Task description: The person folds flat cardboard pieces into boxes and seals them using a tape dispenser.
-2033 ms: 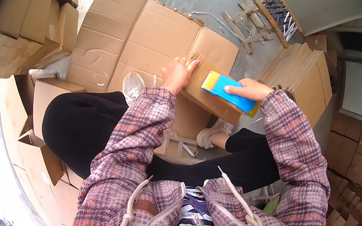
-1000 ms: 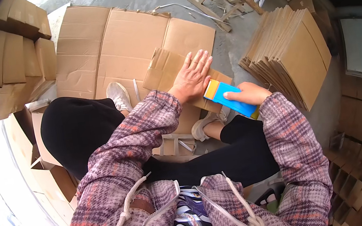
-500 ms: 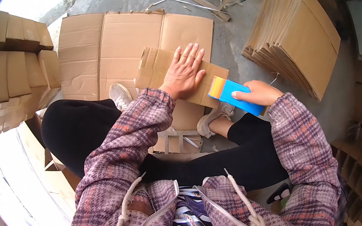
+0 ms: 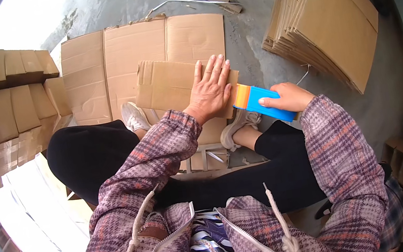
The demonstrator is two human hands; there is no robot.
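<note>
Left hand (image 4: pixel 212 90) stays flat on box (image 4: pixel 169 86); dispenser (image 4: pixel 261 104) slid closer.

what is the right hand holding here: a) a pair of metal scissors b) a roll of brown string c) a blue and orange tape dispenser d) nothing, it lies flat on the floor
c: the right hand grips a blue and orange tape dispenser at the edge of the folded brown cardboard box, which the left hand presses flat with spread fingers.
</note>
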